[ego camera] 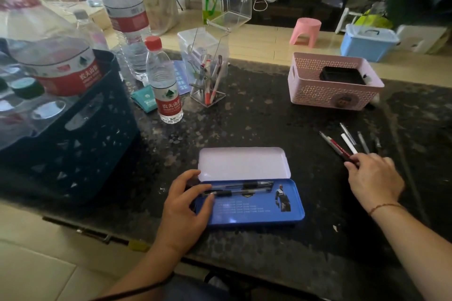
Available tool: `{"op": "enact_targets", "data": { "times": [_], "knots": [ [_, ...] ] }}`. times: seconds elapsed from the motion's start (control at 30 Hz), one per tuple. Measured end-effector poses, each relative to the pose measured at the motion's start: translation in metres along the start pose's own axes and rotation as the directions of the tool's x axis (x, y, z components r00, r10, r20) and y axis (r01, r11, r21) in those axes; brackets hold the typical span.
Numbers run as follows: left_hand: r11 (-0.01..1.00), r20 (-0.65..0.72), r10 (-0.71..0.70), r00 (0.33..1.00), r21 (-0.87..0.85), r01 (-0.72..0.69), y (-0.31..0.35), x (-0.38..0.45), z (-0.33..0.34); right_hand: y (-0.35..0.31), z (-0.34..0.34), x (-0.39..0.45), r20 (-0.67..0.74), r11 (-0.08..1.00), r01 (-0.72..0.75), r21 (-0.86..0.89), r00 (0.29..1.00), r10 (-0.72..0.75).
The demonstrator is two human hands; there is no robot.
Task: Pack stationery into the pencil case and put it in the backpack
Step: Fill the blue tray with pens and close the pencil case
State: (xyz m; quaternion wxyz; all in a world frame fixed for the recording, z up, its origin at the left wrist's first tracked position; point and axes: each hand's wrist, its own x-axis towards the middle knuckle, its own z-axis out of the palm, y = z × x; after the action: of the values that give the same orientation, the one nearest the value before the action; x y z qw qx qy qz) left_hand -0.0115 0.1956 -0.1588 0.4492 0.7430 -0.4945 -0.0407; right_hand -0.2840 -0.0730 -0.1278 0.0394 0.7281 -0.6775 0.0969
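Note:
A blue pencil case (254, 210) lies open on the dark table, its pale lid (243, 162) folded back. Two black pens (244, 189) rest inside along its far edge. My left hand (188, 205) rests on the case's left end, fingers touching the pens. Several loose pens (347, 142) lie on the table to the right. My right hand (374, 181) sits at their near ends, fingertips pinching a red pen (338, 149). No backpack is in view.
A pink basket (335, 95) holding a black box stands at the back right. A clear pen holder (208, 80) and a small water bottle (164, 85) stand behind the case. A dark crate (80, 144) with large bottles fills the left side.

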Motion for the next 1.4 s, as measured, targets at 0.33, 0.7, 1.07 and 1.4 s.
{"op": "enact_targets", "data": {
  "times": [0.33, 0.7, 1.07, 1.4],
  "knots": [
    [0.999, -0.015, -0.037, 0.999, 0.004, 0.037, -0.002, 0.002, -0.001, -0.044, -0.043, -0.082, -0.296, 0.402, 0.818, 0.411, 0.537, -0.79],
    [1.0, -0.032, -0.026, 0.999, -0.002, 0.026, -0.001, 0.002, -0.004, -0.087, -0.031, -0.109, 0.004, 0.494, 0.699, 0.517, 0.575, -0.818],
    [1.0, 0.016, -0.016, 1.0, 0.007, 0.016, 0.003, 0.003, -0.004, -0.105, -0.033, -0.119, -0.049, 0.5, 0.709, 0.498, 0.598, -0.8],
    [1.0, -0.009, -0.009, 1.0, 0.011, 0.009, 0.008, 0.004, -0.002, 0.014, -0.036, 0.009, -0.115, 0.934, -0.023, 0.356, 0.991, 0.069]
  ]
}}
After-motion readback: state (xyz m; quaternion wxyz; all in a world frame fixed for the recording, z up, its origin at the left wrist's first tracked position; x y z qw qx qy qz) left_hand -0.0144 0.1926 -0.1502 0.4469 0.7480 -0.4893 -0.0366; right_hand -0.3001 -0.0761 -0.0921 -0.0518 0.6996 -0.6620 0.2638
